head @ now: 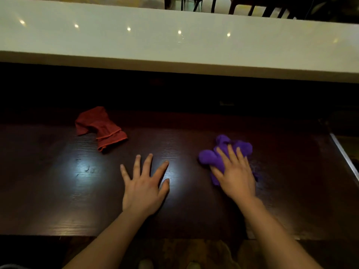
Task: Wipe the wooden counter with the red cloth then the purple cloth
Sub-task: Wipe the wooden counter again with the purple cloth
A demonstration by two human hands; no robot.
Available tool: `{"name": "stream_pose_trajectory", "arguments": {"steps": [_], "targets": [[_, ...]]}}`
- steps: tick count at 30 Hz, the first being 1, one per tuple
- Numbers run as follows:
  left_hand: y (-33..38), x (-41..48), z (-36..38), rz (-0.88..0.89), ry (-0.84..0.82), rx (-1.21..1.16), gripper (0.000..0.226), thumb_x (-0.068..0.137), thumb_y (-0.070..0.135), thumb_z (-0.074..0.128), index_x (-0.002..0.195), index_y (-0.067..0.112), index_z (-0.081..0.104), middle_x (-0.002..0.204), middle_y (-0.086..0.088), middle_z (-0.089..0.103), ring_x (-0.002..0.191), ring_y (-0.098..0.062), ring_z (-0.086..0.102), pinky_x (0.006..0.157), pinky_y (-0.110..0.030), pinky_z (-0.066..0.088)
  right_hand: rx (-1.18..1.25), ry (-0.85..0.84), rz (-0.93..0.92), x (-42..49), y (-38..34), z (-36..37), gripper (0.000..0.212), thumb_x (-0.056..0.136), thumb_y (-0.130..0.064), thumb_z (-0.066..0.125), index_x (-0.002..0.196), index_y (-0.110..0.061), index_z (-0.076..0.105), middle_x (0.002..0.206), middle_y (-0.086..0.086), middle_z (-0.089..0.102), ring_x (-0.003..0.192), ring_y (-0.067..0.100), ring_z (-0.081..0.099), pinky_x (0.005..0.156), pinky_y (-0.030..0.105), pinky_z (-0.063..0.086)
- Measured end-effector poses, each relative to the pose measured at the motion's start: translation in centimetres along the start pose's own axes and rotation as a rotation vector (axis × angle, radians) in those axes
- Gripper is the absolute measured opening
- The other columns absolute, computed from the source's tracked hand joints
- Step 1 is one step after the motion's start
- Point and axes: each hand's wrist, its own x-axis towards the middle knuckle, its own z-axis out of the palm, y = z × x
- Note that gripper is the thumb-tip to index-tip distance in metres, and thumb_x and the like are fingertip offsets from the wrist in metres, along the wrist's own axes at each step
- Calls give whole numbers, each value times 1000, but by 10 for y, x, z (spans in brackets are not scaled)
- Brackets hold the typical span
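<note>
The dark wooden counter (58, 191) fills the lower half of the view. A crumpled red cloth (100, 127) lies loose on it at the back left, with no hand on it. My left hand (144, 189) rests flat on the counter in the middle, fingers spread, holding nothing. To the right, a bunched purple cloth (210, 159) lies on the wood under my right hand (236, 175), which presses down on it with fingers over the fabric. The cloth's near part is hidden beneath that hand.
A raised pale ledge (174, 41) runs across the back, above a dark recess. A metal rail (343, 154) marks the counter's right end. The counter's front edge (136, 236) is close to my forearms, with floor below. Chair legs stand beyond the ledge.
</note>
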Motion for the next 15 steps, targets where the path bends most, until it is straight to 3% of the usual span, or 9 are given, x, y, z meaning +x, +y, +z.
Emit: {"name": "stream_pose_trajectory", "arguments": {"steps": [3,7,9,12,15], "targets": [[2,1,-1,-4,-6,4,55,91,60,31,145,50,28,160,-6,28,149,-36,11,112,-73,5,39,2,86,6,-23,0,66,88,-58,48,148,-35,31,161,5,21,147,33,13,119,49,13],[2,-1,-1,18,-3,5,56,92,60,31,147,49,28,160,-8,29,149,-37,14,111,-73,7,66,-18,-215,-76,-66,16,78,74,-58,47,146,-37,30,158,4,28,147,31,19,118,50,19],[0,-1,1,22,6,4,56,92,60,31,147,49,28,159,-9,30,148,-37,15,111,-73,8,70,-56,-295,-105,-48,15,84,70,-59,46,148,-38,25,158,1,26,147,27,19,116,46,18],[-2,0,2,17,12,15,56,92,60,30,147,49,27,159,-8,30,149,-36,14,111,-73,8,11,-24,-131,-106,26,4,80,74,-56,52,148,-35,29,157,3,28,146,27,22,115,47,24],[0,1,1,7,-5,18,57,91,60,31,147,49,28,159,-8,30,148,-36,15,111,-73,8,-1,26,200,-79,83,-10,70,84,-49,63,146,-29,37,155,11,33,145,34,24,113,54,28]]}}
